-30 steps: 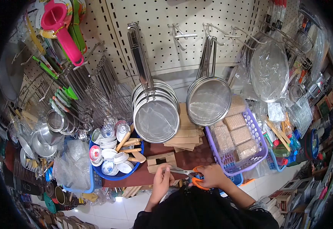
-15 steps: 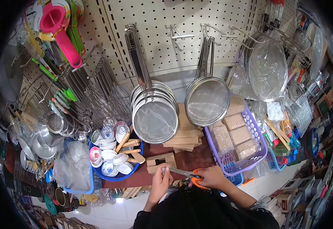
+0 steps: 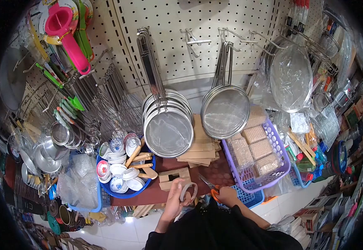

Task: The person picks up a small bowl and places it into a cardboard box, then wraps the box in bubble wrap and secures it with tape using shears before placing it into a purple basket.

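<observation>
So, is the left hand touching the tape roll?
Touching. The head view shows the left hand with its fingers curled around the tape roll, gripping its rim. The right hand holds the scissors.

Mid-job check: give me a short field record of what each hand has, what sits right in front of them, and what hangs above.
left hand: grip closed on a ring-shaped roll, probably tape
right hand: grip closed on orange-handled scissors, close beside the roll
in front: small cardboard box on the brown shelf
left of box: blue basin with small bowls and wooden spoons
right of box: purple basket with wrapped blocks
above: mesh strainers hanging from the pegboard
</observation>
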A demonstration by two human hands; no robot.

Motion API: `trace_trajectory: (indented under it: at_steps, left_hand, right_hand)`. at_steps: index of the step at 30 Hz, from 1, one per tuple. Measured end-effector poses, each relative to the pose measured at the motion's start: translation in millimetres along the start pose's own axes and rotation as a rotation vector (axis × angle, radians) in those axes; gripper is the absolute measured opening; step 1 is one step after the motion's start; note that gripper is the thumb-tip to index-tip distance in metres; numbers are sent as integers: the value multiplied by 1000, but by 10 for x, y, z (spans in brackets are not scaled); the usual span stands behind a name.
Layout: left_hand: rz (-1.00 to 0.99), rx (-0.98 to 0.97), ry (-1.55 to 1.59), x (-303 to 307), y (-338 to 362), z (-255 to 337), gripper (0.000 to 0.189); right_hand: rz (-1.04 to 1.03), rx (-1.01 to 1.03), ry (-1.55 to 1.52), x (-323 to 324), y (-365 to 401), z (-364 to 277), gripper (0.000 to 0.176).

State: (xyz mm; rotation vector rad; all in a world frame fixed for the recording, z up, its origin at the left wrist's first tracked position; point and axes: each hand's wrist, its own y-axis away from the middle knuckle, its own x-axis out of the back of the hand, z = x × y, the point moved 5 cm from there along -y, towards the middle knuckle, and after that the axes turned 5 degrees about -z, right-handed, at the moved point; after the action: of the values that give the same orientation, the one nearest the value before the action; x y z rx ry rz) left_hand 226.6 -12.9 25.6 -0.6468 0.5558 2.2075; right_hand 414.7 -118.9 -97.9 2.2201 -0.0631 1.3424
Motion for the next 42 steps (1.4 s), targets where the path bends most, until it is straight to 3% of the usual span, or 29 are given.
trace_trajectory:
  at_steps: [3, 6, 9, 10, 11, 12, 13, 15, 17, 19, 20, 21, 22, 25, 27, 29, 31, 35, 36, 37, 39, 40, 42]
  left_hand:
    - [-45, 24, -60, 5, -77, -90, 29]
    - [-84, 50, -233, 20, -281, -281, 34]
    - [-107, -1, -351, -44, -504, -650, 36]
    - [-172, -2, -440, -7, -606, -800, 39]
    - [-168, 17, -528, 16, -706, -976, 47]
    - [-133, -140, -901, 343, -931, -1438, 52]
    - [-160, -87, -928, 282, -1004, -1479, 57]
    - [-218, 18, -986, 121, -1139, -1517, 67]
    - [-263, 175, -888, -23, -1213, -1540, 69]
    - [-226, 144, -1008, -80, -1329, -1525, 73]
    - [-215, 97, -1015, 55, -1450, -1717, 74]
    - [-203, 49, -1022, 129, -1527, -1824, 75]
    - [-207, 124, -1009, 19, -1499, -1677, 74]
    - [-199, 111, -1128, -62, -1546, -1583, 76]
    - [-146, 249, -1146, -111, -1545, -1454, 75]
    - [-113, 294, -1194, -128, -1520, -1379, 70]
    - [-94, 241, -1277, -90, -1509, -1307, 63]
    - [-227, -18, -910, -33, -1367, -1104, 45]
    - [-239, -77, -826, -206, -1211, -809, 43]
    - [-250, -134, -741, -306, -1083, -584, 41]
    - [-224, -222, -722, -255, -938, -377, 41]
    - [-209, -274, -692, -230, -861, -284, 41]
    - [-147, -282, -582, -208, -684, -133, 45]
  right_hand:
    - [179, -52, -33, -217, -124, 139, 47]
    - [201, 17, -10, -443, -357, 346, 39]
    - [333, -33, -44, -245, -330, 263, 40]
    - [146, -90, -83, -122, -306, 192, 45]
    - [123, -100, -79, -57, -312, 173, 42]
    - [175, -119, -66, -197, -414, 275, 39]
    - [228, -136, -54, -320, -512, 367, 36]
    - [280, -123, -142, -78, -397, 278, 31]
    - [324, -92, -228, -252, -517, 455, 31]
    - [421, -102, -284, -410, -594, 574, 32]
    - [427, 46, -316, -430, -655, 609, 34]
    - [412, 39, -703, -251, -568, 558, 35]
    - [389, 37, -731, -176, -537, 523, 36]
    - [397, 54, -828, -72, -453, 460, 41]
    - [455, 56, -678, -74, -449, 460, 43]
    - [535, 42, -304, -136, -486, 482, 46]
    - [457, 30, -439, 84, -390, 367, 43]
    - [309, 139, -686, -32, -452, 385, 32]
    - [227, 138, -996, -113, -446, 340, 22]
    - [157, 162, -1096, -67, -417, 263, 21]
    - [9, 209, -1293, 260, -258, -15, 19]
    - [-94, 127, -1464, 442, -128, -173, 19]
    - [-163, 193, -1479, 805, 62, -474, 20]
